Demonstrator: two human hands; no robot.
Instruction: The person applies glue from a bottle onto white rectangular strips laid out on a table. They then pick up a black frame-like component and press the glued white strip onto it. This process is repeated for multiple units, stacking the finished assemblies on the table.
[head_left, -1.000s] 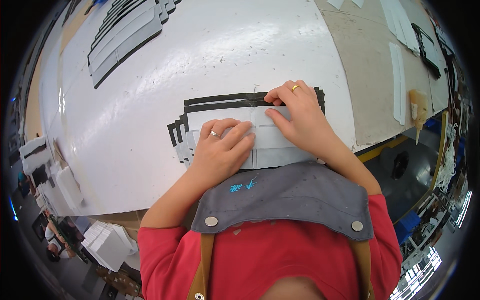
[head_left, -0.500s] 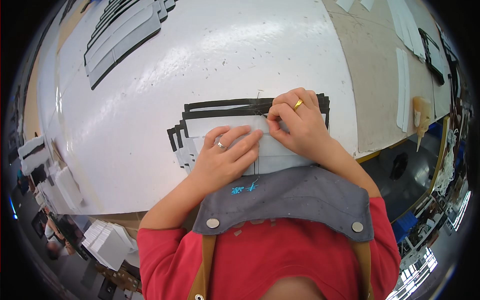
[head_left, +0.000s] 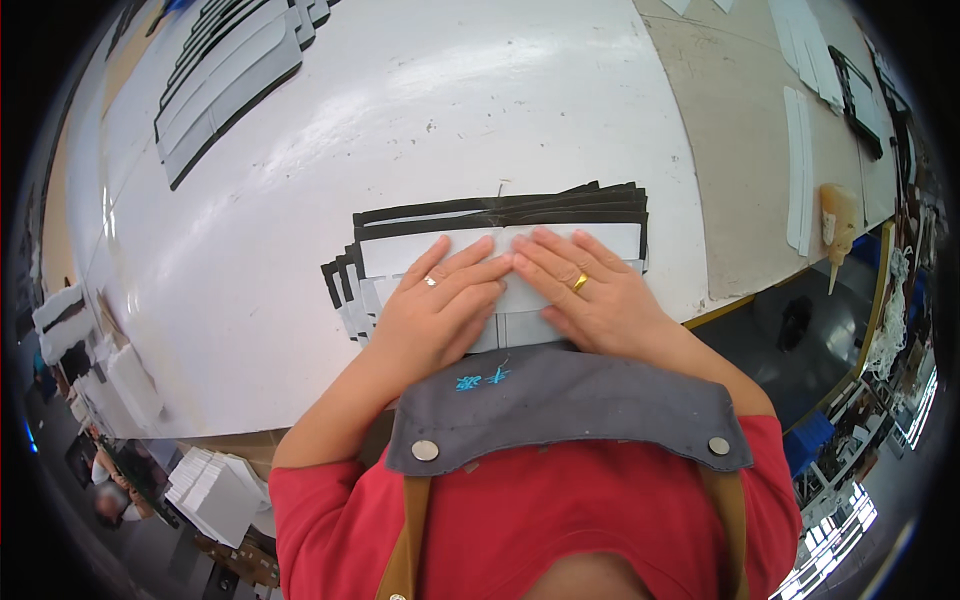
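Observation:
In front of me lies a fanned stack of flat white panels [head_left: 400, 252] with black edging, close to the table's near edge. My left hand [head_left: 447, 290] rests flat on the top panel, fingers stretched out, a silver-coloured ring on one of them. Beside it my right hand [head_left: 590, 285] also lies flat on that panel, with a gold-coloured ring. The fingertips of both hands meet near the panel's middle, just below its black far edge. Neither hand grips anything. My palms hide part of the top panel, and the apron covers the near end of the stack.
A second row of overlapping black-edged panels [head_left: 235, 85] lies at the far left of the white table [head_left: 290, 250]. On the right stand a glue bottle [head_left: 838, 220] with a nozzle and pale strips [head_left: 798, 170]. White blocks [head_left: 212, 495] are piled at the lower left.
My right hand has let its pinch at the black edge go and flattened onto the panel beside the left. The left hand stays on the panel, its fingers more spread.

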